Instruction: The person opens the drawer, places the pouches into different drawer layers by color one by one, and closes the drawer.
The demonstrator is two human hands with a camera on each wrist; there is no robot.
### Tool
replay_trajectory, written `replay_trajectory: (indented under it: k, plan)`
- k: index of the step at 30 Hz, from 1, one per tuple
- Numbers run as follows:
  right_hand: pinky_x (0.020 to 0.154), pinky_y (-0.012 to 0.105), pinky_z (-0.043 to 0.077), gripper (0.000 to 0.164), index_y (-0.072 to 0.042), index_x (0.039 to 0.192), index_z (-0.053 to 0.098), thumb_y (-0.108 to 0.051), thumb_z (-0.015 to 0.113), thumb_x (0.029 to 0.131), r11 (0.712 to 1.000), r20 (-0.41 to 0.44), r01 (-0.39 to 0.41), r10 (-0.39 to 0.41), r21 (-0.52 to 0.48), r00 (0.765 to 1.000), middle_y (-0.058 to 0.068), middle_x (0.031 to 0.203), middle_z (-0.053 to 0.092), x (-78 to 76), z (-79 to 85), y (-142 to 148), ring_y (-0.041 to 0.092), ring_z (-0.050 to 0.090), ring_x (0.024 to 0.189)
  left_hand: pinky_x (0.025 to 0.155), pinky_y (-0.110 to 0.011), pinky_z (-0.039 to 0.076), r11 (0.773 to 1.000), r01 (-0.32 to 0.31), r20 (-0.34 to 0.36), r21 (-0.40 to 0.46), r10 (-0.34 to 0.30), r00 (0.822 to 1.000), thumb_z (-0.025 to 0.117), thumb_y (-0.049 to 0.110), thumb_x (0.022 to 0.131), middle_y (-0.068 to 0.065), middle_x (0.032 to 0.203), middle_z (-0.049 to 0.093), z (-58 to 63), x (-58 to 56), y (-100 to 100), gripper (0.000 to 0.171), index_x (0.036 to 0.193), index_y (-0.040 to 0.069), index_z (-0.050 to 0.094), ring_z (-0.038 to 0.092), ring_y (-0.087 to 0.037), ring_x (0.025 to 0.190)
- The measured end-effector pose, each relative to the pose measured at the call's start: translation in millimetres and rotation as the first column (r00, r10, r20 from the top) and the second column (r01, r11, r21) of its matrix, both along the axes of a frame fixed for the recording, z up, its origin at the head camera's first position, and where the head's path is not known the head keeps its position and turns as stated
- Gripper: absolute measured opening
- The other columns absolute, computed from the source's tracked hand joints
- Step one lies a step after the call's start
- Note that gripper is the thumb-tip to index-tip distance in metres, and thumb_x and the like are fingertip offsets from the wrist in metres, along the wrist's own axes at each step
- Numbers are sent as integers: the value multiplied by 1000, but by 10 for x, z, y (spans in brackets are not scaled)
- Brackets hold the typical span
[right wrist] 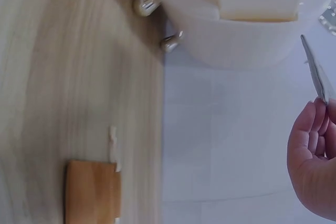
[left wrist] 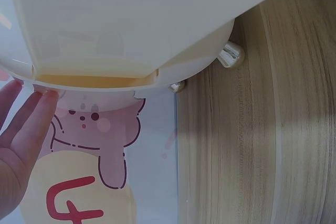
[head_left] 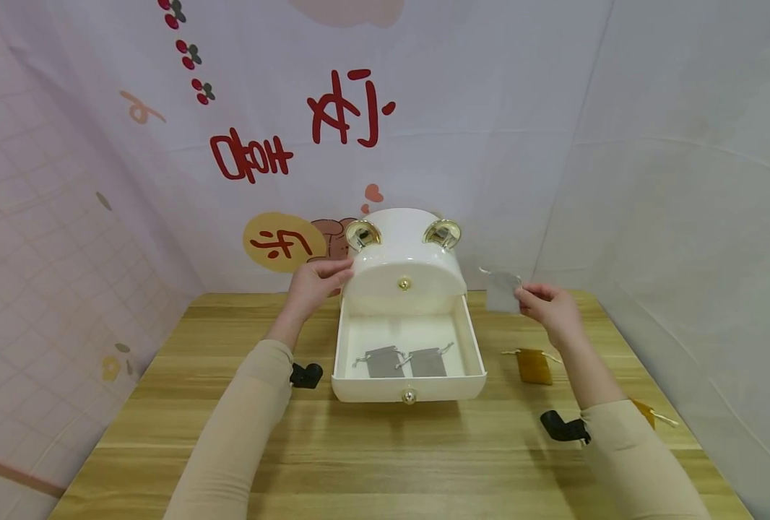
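Working over a wood-grain desk [head_left: 385, 469], at a cream drawer box [head_left: 401, 238] with its drawer [head_left: 359, 391] sticking out. Touching the box's left side with the left hand [head_left: 313, 290], fingers [left wrist: 38, 115] lying nearly straight. Pinching a gray drawstring pouch [head_left: 502, 293] with the fingers of the right hand [head_left: 554, 310], holding it up right of the box, apart from the two gray pouches [head_left: 427, 363] inside the drawer. Apparently loading pouches; next likely calling for lowering this one inside and parting the fingers.

Soft even light, faint shadows on table [head_left: 372, 469], wrist views dimmer
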State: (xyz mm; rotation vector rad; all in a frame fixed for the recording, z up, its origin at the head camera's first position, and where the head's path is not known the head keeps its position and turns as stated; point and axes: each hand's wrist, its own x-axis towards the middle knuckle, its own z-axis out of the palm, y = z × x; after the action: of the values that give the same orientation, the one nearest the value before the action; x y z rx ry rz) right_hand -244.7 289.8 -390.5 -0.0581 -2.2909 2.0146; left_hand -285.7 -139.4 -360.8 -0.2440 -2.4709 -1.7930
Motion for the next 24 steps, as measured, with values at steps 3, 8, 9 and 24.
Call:
replay_trajectory:
  k: [3, 8, 9, 24]
  plan:
    - [77, 21, 58, 6, -8, 97, 68, -14, 69, 95, 992, -2, -45, 45, -119, 999, -5, 89, 65, 41, 115, -39, 8, 63, 78, 84, -36, 58, 1000, 1, -4, -3, -1, 1000, 75, 25, 91, -6, 125, 66, 8, -1, 0, 33, 122, 13, 73, 65, -23, 106]
    - [76, 23, 58, 8, -13, 89, 70, -10, 67, 96, 977, 5, -129, 132, -167, 991, -2, 87, 65, 125, 319, -108, 10, 63, 77, 82, -33, 59, 1000, 4, -4, -3, -4, 1000, 75, 26, 91, -6, 125, 66, 14, -7, 3, 33, 122, 14, 73, 66, -23, 106]
    - [76, 23, 58, 9, -13, 90, 70, -10, 66, 96, 977, 7, -143, 146, -160, 989, -2, 87, 65, 141, 360, -120, 10, 63, 77, 82, -33, 59, 1000, 3, -2, -2, -3, 1000, 75, 26, 91, -6, 125, 66, 13, -10, 3, 33, 122, 14, 73, 66, -23, 106]
    - [76, 26, 59, 15, -8, 88, 71, -1, 61, 98, 892, 105, -338, 383, -299, 918, 4, 85, 66, 352, 720, -477, 14, 66, 75, 86, -38, 58, 1000, -4, 21, 8, 4, 1000, 75, 26, 91, -5, 124, 66, 12, -53, 12, 32, 122, 15, 74, 65, -23, 107]
